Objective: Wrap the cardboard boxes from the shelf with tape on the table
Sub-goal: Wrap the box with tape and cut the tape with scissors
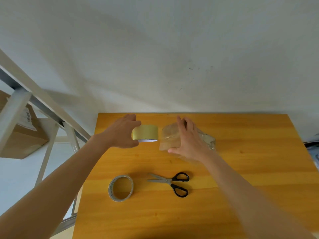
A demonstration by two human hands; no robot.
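Up front in the head view, the left hand grips a yellowish roll of packing tape, fingers curled over it, raised above the orange wooden counter. Just beside it, the right hand lies with straight fingers on a small cardboard box wrapped in clear tape, which is at the counter's far side. Nearer lie a thin, nearly spent tape ring and black-handled scissors. Left, a white metal shelf holds a brown cardboard carton.

Noted black-handled scissors at 6 o'clock, blades slightly apart, tips toward 9 o'clock; scuffed white wall at 12 o'clock.
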